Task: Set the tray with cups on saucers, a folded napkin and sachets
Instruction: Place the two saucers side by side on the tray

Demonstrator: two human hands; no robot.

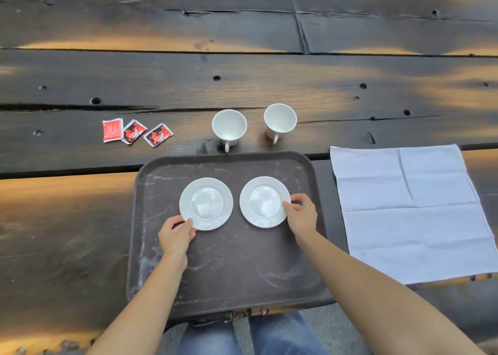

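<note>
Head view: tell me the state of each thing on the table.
Left saucer: bare, on the tray, left hand pinching its rim.
Right saucer: bare, on the tray, right hand pinching its rim.
Left cup: upright, empty, on the table.
Right cup: upright, empty, on the table.
Napkin: unfolded, flat, beside the tray.
Sachets: three, on the table.

Left hand (176, 236): fingertips out of sight under the near rim of round white china saucer (206, 203); only the thumb shows on top. Right hand (300, 214): palm side hidden where it pinches second white saucer (265, 201). Three red-and-black paper sachets (137, 132), far left beyond left hand: print too small to read. White cloth napkin (412, 212), right of right hand: near corner cut by frame edge.
</note>
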